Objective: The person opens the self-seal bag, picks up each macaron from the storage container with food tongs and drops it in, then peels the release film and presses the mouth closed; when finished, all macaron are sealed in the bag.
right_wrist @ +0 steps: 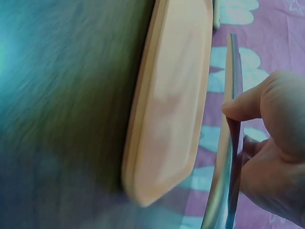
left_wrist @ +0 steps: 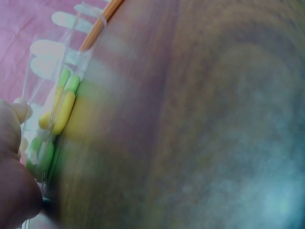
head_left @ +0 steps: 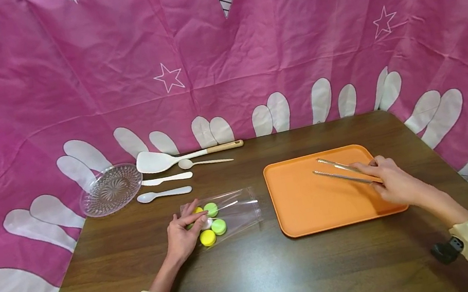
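Note:
My left hand point(head_left: 182, 233) pinches the near end of a clear plastic bag point(head_left: 241, 212) lying on the table. Inside are yellow macarons point(head_left: 207, 238), green macarons point(head_left: 218, 227) and a pale one, partly covered by the fingers. In the left wrist view, the thumb lies against the bag's side, beside the macarons point(left_wrist: 64, 112). Metal tongs point(head_left: 343, 176) are in my right hand point(head_left: 393, 183), held above the orange tray point(head_left: 301, 207). Their two arms stand apart, pointing left with nothing between the tips. The right wrist view shows the thumb pressing on the tongs point(right_wrist: 231, 105).
A clear patterned plate point(head_left: 111, 190) is at the back left. Beside it lie a white spatula point(head_left: 156, 160) with a wooden handle, a small wooden spoon point(head_left: 206, 162), a white knife point(head_left: 169, 179) and a white spoon point(head_left: 164, 193). A pink cloth point(head_left: 215, 39) hangs behind the table.

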`<act>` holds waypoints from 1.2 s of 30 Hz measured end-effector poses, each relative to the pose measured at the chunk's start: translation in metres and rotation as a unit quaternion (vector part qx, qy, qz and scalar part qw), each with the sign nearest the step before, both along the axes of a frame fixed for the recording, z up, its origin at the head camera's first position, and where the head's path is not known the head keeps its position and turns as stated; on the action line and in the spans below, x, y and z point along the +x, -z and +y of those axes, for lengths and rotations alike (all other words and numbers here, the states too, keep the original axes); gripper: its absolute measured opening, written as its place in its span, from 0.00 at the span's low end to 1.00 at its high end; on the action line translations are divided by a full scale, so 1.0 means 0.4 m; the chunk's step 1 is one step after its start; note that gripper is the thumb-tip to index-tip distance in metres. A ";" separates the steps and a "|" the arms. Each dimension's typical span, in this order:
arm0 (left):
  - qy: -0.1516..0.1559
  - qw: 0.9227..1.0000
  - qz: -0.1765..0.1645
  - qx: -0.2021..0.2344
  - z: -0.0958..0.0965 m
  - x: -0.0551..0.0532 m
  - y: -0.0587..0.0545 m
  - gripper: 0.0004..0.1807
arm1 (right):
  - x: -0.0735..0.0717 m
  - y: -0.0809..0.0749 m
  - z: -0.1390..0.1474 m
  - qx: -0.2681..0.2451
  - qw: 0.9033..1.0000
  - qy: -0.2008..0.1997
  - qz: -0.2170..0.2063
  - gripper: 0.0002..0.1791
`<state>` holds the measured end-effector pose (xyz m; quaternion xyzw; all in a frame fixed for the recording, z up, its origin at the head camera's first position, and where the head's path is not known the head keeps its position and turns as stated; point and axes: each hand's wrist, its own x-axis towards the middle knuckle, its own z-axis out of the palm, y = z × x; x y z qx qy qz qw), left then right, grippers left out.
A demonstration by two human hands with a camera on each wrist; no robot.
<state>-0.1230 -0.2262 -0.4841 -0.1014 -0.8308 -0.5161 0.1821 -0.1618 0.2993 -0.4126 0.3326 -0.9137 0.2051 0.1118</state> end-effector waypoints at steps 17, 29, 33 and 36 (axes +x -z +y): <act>-0.001 1.000 0.005 -0.005 0.000 0.002 0.004 0.07 | 0.046 0.003 0.123 0.021 0.981 0.182 -0.060 0.31; 0.000 1.000 -0.003 -0.003 0.004 0.002 -0.002 0.06 | 0.058 0.024 0.187 0.037 0.974 0.219 -0.048 0.27; -0.002 1.000 -0.002 -0.003 0.004 0.002 -0.002 0.07 | 0.060 0.022 0.200 0.047 0.967 0.237 -0.084 0.26; -0.002 1.000 -0.003 -0.004 0.003 0.002 -0.001 0.07 | 0.060 0.019 0.209 0.056 0.961 0.250 -0.108 0.26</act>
